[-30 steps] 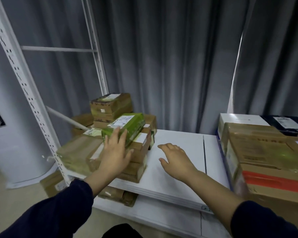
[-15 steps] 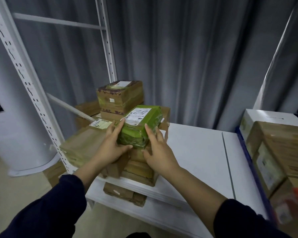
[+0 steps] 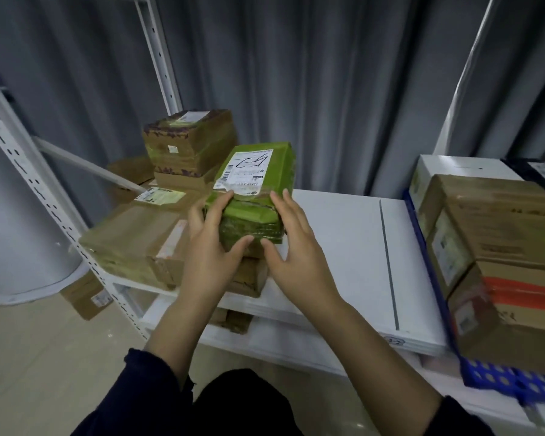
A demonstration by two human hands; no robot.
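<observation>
Gripping the green parcel (image 3: 255,196) between left hand (image 3: 208,250) and right hand (image 3: 296,250), fingers (image 3: 219,207) curled round its sides, just above the stacked brown boxes (image 3: 129,247) at the shelf's (image 3: 343,247) left end: parcel in hand, placing apparently yet to come.
</observation>
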